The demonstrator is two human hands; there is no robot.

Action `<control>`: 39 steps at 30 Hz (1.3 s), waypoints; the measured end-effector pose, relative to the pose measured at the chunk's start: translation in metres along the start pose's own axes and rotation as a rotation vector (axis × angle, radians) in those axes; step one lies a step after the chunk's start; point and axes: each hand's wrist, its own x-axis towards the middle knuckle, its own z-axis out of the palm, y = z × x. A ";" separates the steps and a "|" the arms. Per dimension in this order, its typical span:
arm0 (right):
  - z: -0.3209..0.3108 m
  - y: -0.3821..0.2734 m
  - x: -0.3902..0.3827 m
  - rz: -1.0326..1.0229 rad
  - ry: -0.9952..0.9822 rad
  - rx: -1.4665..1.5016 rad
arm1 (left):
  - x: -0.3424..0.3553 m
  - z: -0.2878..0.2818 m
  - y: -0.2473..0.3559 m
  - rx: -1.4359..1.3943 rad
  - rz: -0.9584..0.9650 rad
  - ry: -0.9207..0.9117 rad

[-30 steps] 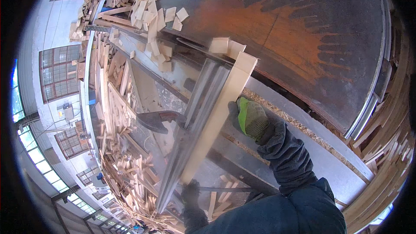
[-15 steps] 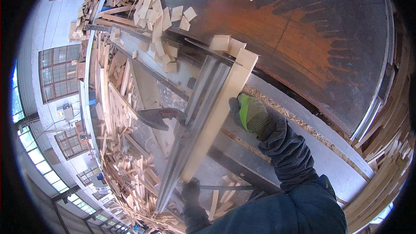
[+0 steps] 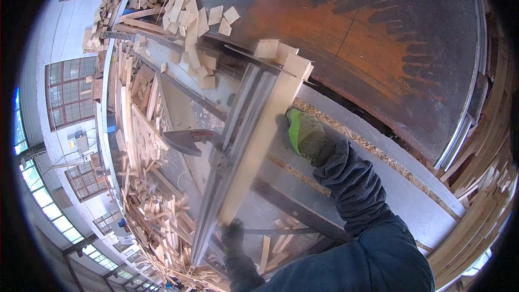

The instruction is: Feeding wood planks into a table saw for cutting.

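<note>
Pale wood: 1 long board (image 3: 258, 146) slants through mid-frame alongside a grooved metal rail (image 3: 213, 205), upper end near the rust-stained counter (image 3: 335, 43) at upper right. Right hand (image 3: 305, 135), green-and-grey glove, bent against the board's right edge; left hand (image 3: 233, 236) at its lower end, bottom centre. Cannot tell whether either closes round it. Likely stiff, lightish, dry, splintery; best held by long edge plus lower end.
</note>
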 end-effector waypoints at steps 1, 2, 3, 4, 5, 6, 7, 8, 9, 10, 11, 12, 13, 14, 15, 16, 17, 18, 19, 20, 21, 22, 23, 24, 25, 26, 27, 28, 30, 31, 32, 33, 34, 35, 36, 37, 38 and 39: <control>0.025 0.053 0.004 -0.199 0.106 -0.266 | 0.006 0.010 -0.009 0.001 -0.024 -0.012; 0.040 0.086 0.006 -0.399 0.199 -0.530 | 0.009 0.025 -0.016 0.041 -0.038 0.014; 0.048 0.085 0.009 -0.402 0.194 -0.524 | 0.003 0.032 -0.015 0.080 -0.029 0.050; 0.053 0.077 0.011 -0.343 0.216 -0.215 | 0.000 0.033 -0.011 0.081 -0.019 0.052; 0.055 0.057 0.010 -0.282 0.225 0.101 | -0.006 0.025 -0.004 0.044 -0.038 0.014; 0.048 0.043 0.003 -0.289 0.217 0.116 | -0.014 0.017 0.003 0.008 -0.058 -0.025; 0.016 0.004 -0.007 -0.172 0.114 0.048 | -0.019 0.015 0.002 0.002 -0.050 -0.017; -0.004 -0.017 -0.013 -0.053 0.025 -0.027 | -0.018 0.019 -0.001 0.015 -0.060 -0.050; -0.002 -0.019 -0.015 -0.055 0.028 -0.030 | -0.017 0.022 -0.003 0.028 -0.070 -0.082; -0.009 -0.013 -0.017 -0.077 0.091 -0.051 | -0.008 0.033 -0.003 0.038 -0.090 -0.092; -0.010 -0.014 -0.020 -0.118 0.136 -0.062 | -0.012 0.027 -0.001 0.036 -0.084 -0.105; -0.011 -0.018 -0.019 -0.121 0.136 -0.059 | -0.014 0.021 0.002 0.033 -0.079 -0.118; -0.013 -0.025 -0.020 -0.107 0.147 -0.057 | -0.013 0.018 0.003 0.032 -0.081 -0.119; -0.014 -0.030 -0.021 -0.093 0.156 -0.054 | -0.011 0.016 0.004 0.038 -0.090 -0.121; -0.015 -0.028 -0.022 -0.093 0.156 -0.055 | -0.012 0.013 0.006 0.043 -0.099 -0.123; -0.017 -0.025 -0.023 -0.089 0.106 -0.039 | -0.012 0.010 0.007 0.041 -0.098 -0.123; -0.017 -0.024 -0.025 -0.086 0.056 -0.023 | -0.012 0.006 0.008 0.035 -0.079 -0.162; -0.019 -0.031 -0.028 -0.092 0.052 -0.023 | -0.013 0.001 0.007 0.026 -0.057 -0.201; -0.023 -0.039 -0.033 -0.013 -0.002 -0.001 | -0.018 0.000 0.003 0.020 -0.062 -0.200; -0.026 -0.040 -0.037 0.068 -0.052 0.016 | -0.021 0.006 -0.001 0.056 -0.055 -0.156; -0.025 -0.039 -0.041 0.071 -0.050 0.010 | -0.027 0.009 -0.003 0.096 -0.043 -0.111; -0.021 -0.039 -0.044 0.065 -0.028 0.041 | -0.027 0.008 -0.001 0.072 -0.057 -0.140; -0.015 -0.039 -0.047 0.058 -0.006 0.072 | -0.033 0.006 -0.003 0.067 -0.051 -0.140; -0.006 -0.032 -0.050 0.051 -0.010 0.071 | -0.038 0.003 -0.004 0.109 0.005 -0.076; 0.004 -0.017 -0.051 -0.004 0.057 0.022 | -0.039 0.008 -0.008 0.149 0.054 -0.016; 0.008 -0.017 -0.059 -0.055 0.116 -0.024 | -0.049 0.004 -0.010 0.144 0.053 -0.011; 0.008 -0.016 -0.070 -0.054 0.110 -0.028 | -0.059 0.000 -0.012 0.168 0.050 -0.022; -0.004 -0.032 -0.075 0.034 0.015 0.015 | -0.063 0.001 -0.012 0.191 0.055 -0.039; -0.006 -0.037 -0.081 0.121 -0.078 0.057 | -0.068 -0.008 -0.010 0.165 0.037 -0.076; -0.001 -0.031 -0.084 0.090 -0.055 0.039 | -0.069 -0.013 -0.012 0.141 0.008 -0.115; 0.002 -0.025 -0.088 0.061 -0.030 0.020 | -0.070 -0.017 -0.015 0.140 0.003 -0.118; 0.004 -0.019 -0.093 0.065 -0.027 0.015 | -0.072 -0.022 -0.018 0.149 0.012 -0.091; 0.004 -0.020 -0.097 0.107 -0.055 0.076 | -0.074 -0.029 -0.019 0.157 0.027 -0.060; 0.003 -0.021 -0.099 0.149 -0.083 0.136 | -0.075 -0.035 -0.019 0.157 0.025 -0.060; 0.001 -0.024 -0.100 0.151 -0.082 0.135 | -0.074 -0.041 -0.018 0.148 0.004 -0.075; -0.002 -0.029 -0.102 0.186 -0.104 0.122 | -0.073 -0.046 -0.018 0.139 -0.016 -0.090; -0.003 -0.031 -0.103 0.220 -0.126 0.110 | -0.073 -0.052 -0.019 0.138 -0.015 -0.091; -0.002 -0.029 -0.103 0.217 -0.127 0.110 | -0.074 -0.058 -0.020 0.117 0.007 -0.105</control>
